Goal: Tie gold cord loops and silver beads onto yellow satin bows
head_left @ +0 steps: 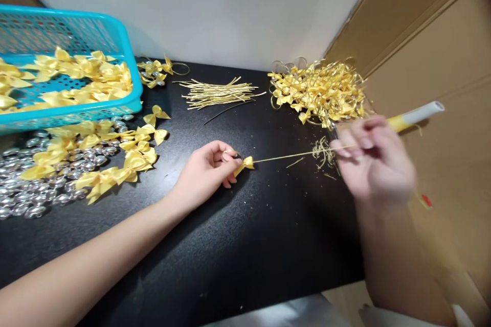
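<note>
My left hand (209, 168) rests on the black table (238, 245), its fingers pinched on a small yellow ribbon bow (245, 164). A thin gold wire (284, 156) runs from the bow to my right hand (374, 163), which is blurred and closed on the wire's far end. That hand also grips a tool with a yellow and white handle (416, 115) sticking out to the upper right. Short gold wire scraps (324, 152) lie just left of my right hand.
A turquoise basket (126, 46) holding yellow bows stands at the back left. Loose bows (115, 158) lie over silver beads (34, 184) beneath it. A bundle of gold wires (218, 93) and a heap of wired bows (320, 89) sit at the back. Cardboard (441, 51) stands on the right.
</note>
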Demonstrator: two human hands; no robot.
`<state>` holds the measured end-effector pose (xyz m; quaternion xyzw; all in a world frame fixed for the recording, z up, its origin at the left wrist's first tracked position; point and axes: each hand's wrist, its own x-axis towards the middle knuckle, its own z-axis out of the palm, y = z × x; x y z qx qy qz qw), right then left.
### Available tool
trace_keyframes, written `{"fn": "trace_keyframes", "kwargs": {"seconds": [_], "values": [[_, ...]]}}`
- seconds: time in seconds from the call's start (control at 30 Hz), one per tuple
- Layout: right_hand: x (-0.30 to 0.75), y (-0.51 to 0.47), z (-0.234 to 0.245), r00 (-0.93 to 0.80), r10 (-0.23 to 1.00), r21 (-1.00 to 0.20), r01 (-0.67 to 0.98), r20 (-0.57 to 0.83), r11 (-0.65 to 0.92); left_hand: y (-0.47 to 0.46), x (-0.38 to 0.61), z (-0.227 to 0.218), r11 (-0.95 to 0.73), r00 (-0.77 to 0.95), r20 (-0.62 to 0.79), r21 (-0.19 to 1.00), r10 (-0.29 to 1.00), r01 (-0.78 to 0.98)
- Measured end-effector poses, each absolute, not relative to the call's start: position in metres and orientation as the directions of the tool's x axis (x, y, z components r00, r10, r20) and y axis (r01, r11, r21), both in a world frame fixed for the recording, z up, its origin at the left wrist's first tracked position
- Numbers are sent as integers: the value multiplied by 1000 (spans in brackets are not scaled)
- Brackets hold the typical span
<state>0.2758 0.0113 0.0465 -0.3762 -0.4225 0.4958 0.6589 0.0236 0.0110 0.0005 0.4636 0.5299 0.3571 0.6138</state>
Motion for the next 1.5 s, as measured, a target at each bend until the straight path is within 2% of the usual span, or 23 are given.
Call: {"fn": "trace_keyframes", "kwargs": {"seconds": [0.07, 0.13, 0.23, 0.3, 0.4, 0.47, 0.53, 0.6, 0.67, 0.77, 0.9, 1.03, 1.13, 1.2, 1.27, 1.33, 1.4, 1.5], "values": [[284, 12, 56, 212, 937, -862, -374, 279, 342, 17, 20, 2, 355, 189, -374, 926, 908, 128], [286, 10, 60, 190, 920, -851, -353, 342, 389, 21, 17, 3, 375, 207, -412, 906, 887, 197], [281, 7, 56, 106, 923, -880, -281, 369, 384, 22, 15, 3, 349, 245, -404, 906, 881, 238], [277, 5, 53, 75, 932, -896, -256, 356, 363, 19, 14, 3, 278, 270, -341, 929, 901, 246], [273, 6, 52, 56, 941, -914, -225, 334, 338, 12, 15, 7, 53, 308, -165, 938, 937, 343], [271, 7, 53, 55, 946, -925, -202, 318, 323, 11, 20, 14, -174, 377, -5, 881, 926, 439], [269, 9, 56, 27, 953, -935, -191, 301, 300, 13, 32, 20, -397, 498, 144, 801, 855, 449], [264, 11, 59, -40, 956, -940, -197, 291, 278, 21, 52, 23, -535, 638, 216, 764, 739, 361], [258, 14, 63, -103, 953, -944, -206, 285, 260, 31, 78, 20, -585, 694, 235, 745, 680, 321], [250, 20, 66, -140, 954, -954, -178, 266, 240, 44, 109, 6, -627, 707, 224, 680, 671, 380], [251, 26, 66, -120, 953, -955, -144, 278, 260, 51, 109, -10, -666, 705, 203, 574, 680, 477], [261, 26, 63, -65, 944, -933, -190, 323, 306, 53, 74, -5, -727, 764, 175, 494, 621, 477], [265, 26, 61, -49, 945, -938, -154, 322, 312, 54, 51, 8, -705, 746, 124, 457, 655, 543], [262, 27, 61, -64, 953, -950, -120, 297, 288, 55, 45, 18, -669, 702, 148, 487, 697, 561], [255, 30, 61, -84, 958, -959, -96, 275, 267, 55, 45, 26, -657, 694, 202, 576, 691, 486], [249, 37, 60, -73, 961, -963, -75, 265, 260, 55, 48, 30, -616, 729, 196, 698, 655, 366], [245, 47, 56, -19, 965, -963, -64, 263, 261, 54, 50, 28, -478, 750, 126, 835, 649, 274], [246, 60, 41, 62, 958, -954, -88, 281, 286, 51, 50, 17, -101, 658, 18, 991, 753, 88]]}}
